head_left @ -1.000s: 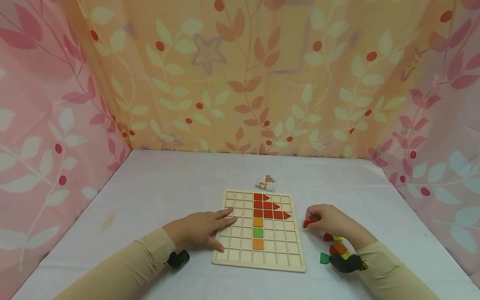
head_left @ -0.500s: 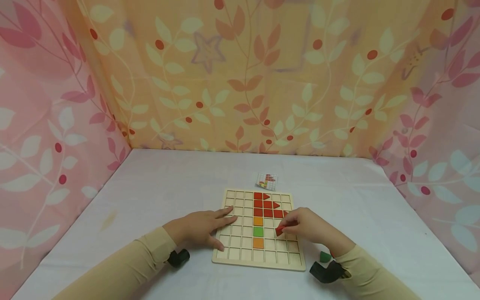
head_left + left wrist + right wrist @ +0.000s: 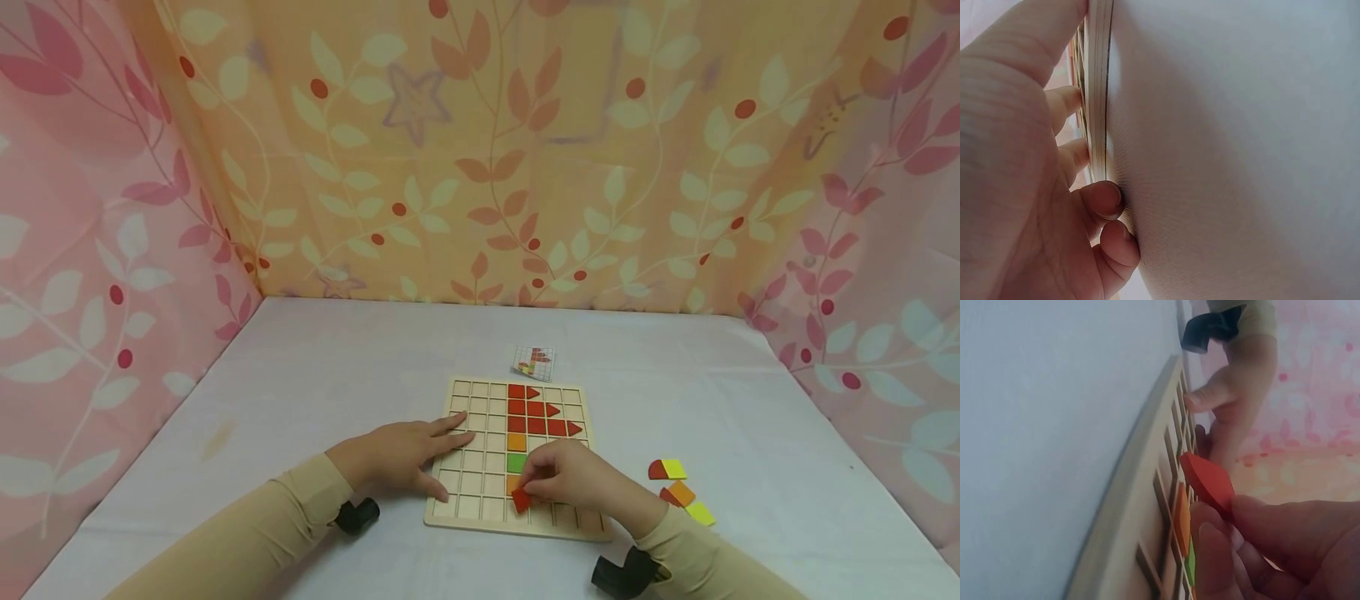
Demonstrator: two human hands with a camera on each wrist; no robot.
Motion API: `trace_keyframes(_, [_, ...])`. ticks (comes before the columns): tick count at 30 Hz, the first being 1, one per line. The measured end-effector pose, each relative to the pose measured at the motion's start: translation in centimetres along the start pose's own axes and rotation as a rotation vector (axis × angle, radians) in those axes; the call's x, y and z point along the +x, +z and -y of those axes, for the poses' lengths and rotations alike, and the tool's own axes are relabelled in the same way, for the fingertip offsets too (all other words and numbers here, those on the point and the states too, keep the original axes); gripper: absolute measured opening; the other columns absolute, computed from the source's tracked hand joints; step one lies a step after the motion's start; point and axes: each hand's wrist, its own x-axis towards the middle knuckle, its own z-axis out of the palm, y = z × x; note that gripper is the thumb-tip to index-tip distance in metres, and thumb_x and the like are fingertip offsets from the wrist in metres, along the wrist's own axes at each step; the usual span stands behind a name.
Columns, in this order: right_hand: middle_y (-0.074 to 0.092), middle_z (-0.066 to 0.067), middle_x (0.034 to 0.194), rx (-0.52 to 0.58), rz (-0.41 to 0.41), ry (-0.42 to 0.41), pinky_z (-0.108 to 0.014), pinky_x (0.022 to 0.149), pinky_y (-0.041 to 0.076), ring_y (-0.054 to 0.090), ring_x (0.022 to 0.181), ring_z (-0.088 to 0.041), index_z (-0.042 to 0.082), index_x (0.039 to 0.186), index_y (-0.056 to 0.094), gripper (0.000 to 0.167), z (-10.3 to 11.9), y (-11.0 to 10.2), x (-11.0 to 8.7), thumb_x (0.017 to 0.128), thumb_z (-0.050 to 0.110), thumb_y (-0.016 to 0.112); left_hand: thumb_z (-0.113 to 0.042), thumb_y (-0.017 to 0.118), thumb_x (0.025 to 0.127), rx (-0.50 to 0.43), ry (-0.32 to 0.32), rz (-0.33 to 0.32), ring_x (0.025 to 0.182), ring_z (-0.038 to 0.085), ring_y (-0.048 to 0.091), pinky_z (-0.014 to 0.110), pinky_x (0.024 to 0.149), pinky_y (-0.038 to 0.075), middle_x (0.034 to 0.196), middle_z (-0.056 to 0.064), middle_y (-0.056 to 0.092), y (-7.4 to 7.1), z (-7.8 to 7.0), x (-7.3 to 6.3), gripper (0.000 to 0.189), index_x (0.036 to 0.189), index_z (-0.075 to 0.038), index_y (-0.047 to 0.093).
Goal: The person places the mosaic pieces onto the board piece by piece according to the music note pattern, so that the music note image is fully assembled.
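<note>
Thumb and fingers of my right hand (image 3: 577,477) pinch a red tile (image 3: 522,500) low over the wooden grid board (image 3: 468,507). In the head view, this tile overlaps the lower orange tile (image 3: 513,482). The right wrist view shows the red tile (image 3: 1210,481) tilted, gripped at one edge. My left hand (image 3: 392,457) rests with spread fingers on the board's left side. Its thumb and two fingers lie over the board's edge (image 3: 1099,81) in the left wrist view, while the other two curl beside it. A green tile (image 3: 517,462) and rows of red tiles (image 3: 536,427) fill other cells.
To the right of the board lie loose pieces: dark red rounded ones (image 3: 656,470), an orange tile (image 3: 681,492) and yellow tiles (image 3: 701,512). A small printed pattern card (image 3: 534,363) sits behind the board. Patterned cloth walls (image 3: 480,150) enclose the white table.
My right hand has carried the red tile leftward and nearer, from beside the board to its lower middle. The right forearm now covers where the loose green piece showed. My left hand stays put.
</note>
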Motion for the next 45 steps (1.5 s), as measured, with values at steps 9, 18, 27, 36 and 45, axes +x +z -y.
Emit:
trace_keyframes(9, [0.061, 0.008, 0.063, 0.042, -0.037, 0.056, -0.023, 0.055, 0.044, 0.052, 0.061, -0.007, 0.016, 0.072, 0.065, 0.01, 0.4, 1.0, -0.1, 0.078, 0.012, 0.072, -0.079, 0.042, 0.067, -0.013, -0.012, 0.006, 0.135, 0.02, 0.027, 0.044, 0.102, 0.031, 0.153, -0.013, 0.002, 0.1, 0.1, 0.1, 0.089, 0.143, -0.043, 0.011])
trace_keyframes(18, [0.057, 0.007, 0.064, 0.034, 0.013, 0.046, -0.022, 0.054, 0.045, 0.051, 0.059, -0.008, 0.013, 0.074, 0.064, 0.011, 0.3, 1.0, -0.1, 0.074, 0.011, 0.075, -0.077, 0.043, 0.069, -0.013, 0.002, 0.0, 0.135, 0.02, 0.026, 0.043, 0.102, 0.031, 0.153, -0.011, 0.002, 0.1, 0.1, 0.0, 0.089, 0.144, -0.041, 0.012])
trace_keyframes(27, [0.054, 0.008, 0.061, 0.007, 0.028, 0.021, -0.021, 0.052, 0.042, 0.049, 0.058, -0.005, 0.014, 0.073, 0.063, 0.013, 0.5, 1.3, 0.0, 0.073, 0.012, 0.076, -0.076, 0.045, 0.069, -0.014, 0.0, -0.002, 0.134, 0.021, 0.028, 0.043, 0.102, 0.032, 0.153, -0.011, 0.004, -0.1, -0.1, -0.1, 0.089, 0.144, -0.041, 0.013])
trace_keyframes(36, [0.05, 0.01, 0.06, -0.046, 0.007, 0.015, -0.02, 0.05, 0.039, 0.046, 0.057, -0.004, 0.015, 0.07, 0.06, 0.019, 0.8, 1.4, -0.1, 0.071, 0.019, 0.078, -0.076, 0.044, 0.07, -0.006, 0.006, -0.003, 0.134, 0.021, 0.028, 0.043, 0.102, 0.032, 0.153, -0.01, 0.003, 0.0, 0.0, -0.1, 0.089, 0.144, -0.041, 0.012])
trace_keyframes(45, [0.05, 0.009, 0.061, -0.077, 0.002, 0.039, -0.021, 0.051, 0.039, 0.046, 0.059, -0.005, 0.018, 0.069, 0.059, 0.02, 0.8, 1.4, 0.0, 0.071, 0.023, 0.079, -0.077, 0.043, 0.069, 0.0, 0.002, 0.003, 0.134, 0.021, 0.029, 0.043, 0.102, 0.032, 0.153, -0.01, 0.003, -0.1, 0.0, 0.0, 0.089, 0.144, -0.041, 0.012])
